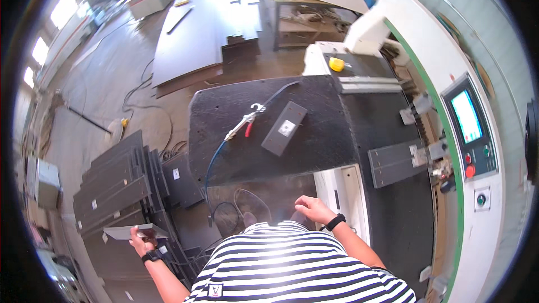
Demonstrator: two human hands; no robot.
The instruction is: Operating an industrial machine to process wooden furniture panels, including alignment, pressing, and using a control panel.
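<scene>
Left hand (140,242), black wristband, is closed on 1 end of a thin flat dark-grey rectangular board panel (135,231), thumb on top, fingers under as far as I can tell. The panel runs out to the left of that hand, roughly level, over the stack of matching dark-grey flat panels (115,188) leaning on the floor just ahead of it.

Handling, my read: the panel looks stiff, laminated board, smooth faces, so likely a bit slippery. Small and thin, probably light enough for 1 hand. Held at 1 end it will lever on the wrist; a grip nearer the middle of a long edge would sit steadier. Corners and edges are the parts likely to chip.

Right hand (312,209), black wristband too, is empty, fingers loosely curled, not wide. It hovers by the near edge of the large black textured machine table (325,134), beside a white cabinet part (348,191). Can't tell if the fingertips touch anything. The held panel is well apart from this hand, across the body.

Further ahead of the right hand, on the table: a small dark-grey rectangular panel with a white sticker (284,128), lying flat. Just left of it, a metal air blow gun with a red trigger (242,125) on a blue hose (213,160) that drops off the table's near edge. Out to the right, a longer dark panel (394,161) lies at the machine's clamp, near a control box with a lit screen (467,116).

Far ahead: large dark sheets (191,33) on the floor.
</scene>
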